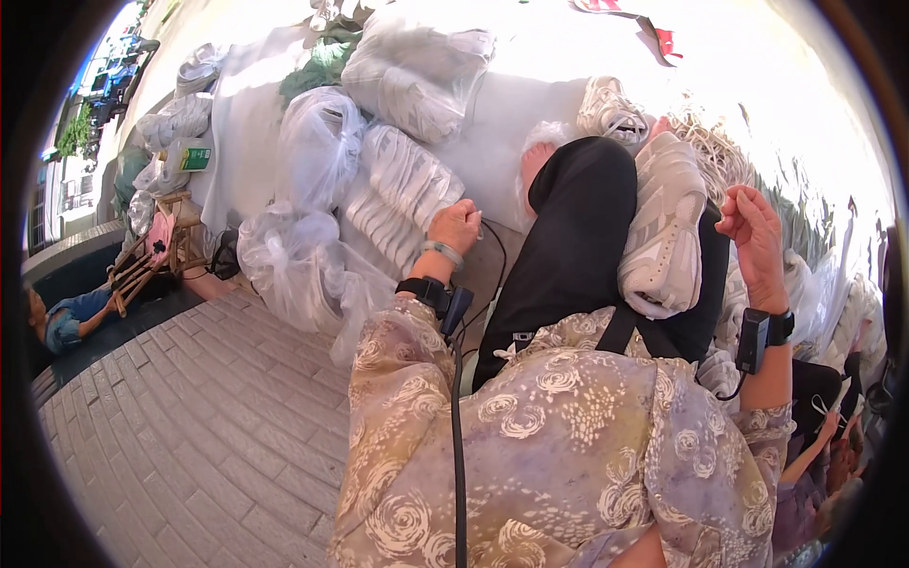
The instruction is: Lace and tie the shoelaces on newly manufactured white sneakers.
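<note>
Across my thigh lies a pale grey and beige sneaker (660, 256), its sole end toward my waist. My left hand (454, 228) is closed in a fist to the left of my knee, above a row of stacked white sneakers (409, 175); what it holds, if anything, is hidden. To the right of the sneaker my right hand (753, 225) is raised with bent fingers, thumb and fingertips drawn together; anything between them is too small to make out. A heap of cream shoelaces (705, 151) lies just beyond that hand. Another light sneaker (611, 112) sits beyond my knee.
Clear plastic bags (317, 147) filled with shoes stand at the left, and another bag (417, 76) lies farther off. A wooden chair (156, 241) and a person (71, 317) are at far left. More shoes and another person (824, 435) are at right. A black cable (458, 426) hangs along my front.
</note>
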A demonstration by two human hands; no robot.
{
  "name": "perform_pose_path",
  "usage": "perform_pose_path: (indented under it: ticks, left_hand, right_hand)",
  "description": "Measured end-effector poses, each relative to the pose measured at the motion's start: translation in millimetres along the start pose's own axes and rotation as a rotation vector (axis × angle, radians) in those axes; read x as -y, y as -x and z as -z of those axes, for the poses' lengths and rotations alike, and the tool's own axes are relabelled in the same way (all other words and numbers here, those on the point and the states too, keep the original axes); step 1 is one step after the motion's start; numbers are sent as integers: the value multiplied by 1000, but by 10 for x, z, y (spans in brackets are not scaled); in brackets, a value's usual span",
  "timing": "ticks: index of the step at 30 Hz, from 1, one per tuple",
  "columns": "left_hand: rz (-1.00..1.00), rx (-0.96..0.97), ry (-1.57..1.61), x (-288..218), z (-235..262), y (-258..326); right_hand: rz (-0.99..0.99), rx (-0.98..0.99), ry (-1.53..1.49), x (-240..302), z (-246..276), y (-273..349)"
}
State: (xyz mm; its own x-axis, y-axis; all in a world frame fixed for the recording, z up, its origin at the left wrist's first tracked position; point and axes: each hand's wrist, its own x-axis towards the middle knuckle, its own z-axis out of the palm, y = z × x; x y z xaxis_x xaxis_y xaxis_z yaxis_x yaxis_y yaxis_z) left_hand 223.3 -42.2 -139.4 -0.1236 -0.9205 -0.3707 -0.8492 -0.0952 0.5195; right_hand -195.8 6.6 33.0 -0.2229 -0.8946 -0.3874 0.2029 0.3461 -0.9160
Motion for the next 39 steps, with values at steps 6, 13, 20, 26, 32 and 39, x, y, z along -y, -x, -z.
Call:
perform_pose_path:
  ticks: [6, 13, 20, 26, 32, 39]
  left_hand:
    - [-125, -195, 145, -561, 573, -533]
    - [-74, -154, -104, 20, 367, -778]
    - [143, 119, 593, -774, 158, -608]
    - [-430, 129, 209, -1874, 477, -59]
    - [-699, 63, -315, -2159, 284, -63]
    - [-606, 183, -233, -2160, 289, -74]
  right_hand:
    - [-9, -74, -42, -188, 304, 130]
    - [-38, -168, -133, -440, 662, 200]
    - [-189, -385, -110, -647, 1556, 333]
    - [-371, -457, -64, -1014, 1881, -144]
    - [-493, -604, -9, -1676, 2349, -662]
    - [-485, -814, 301, -2550, 2659, -1404]
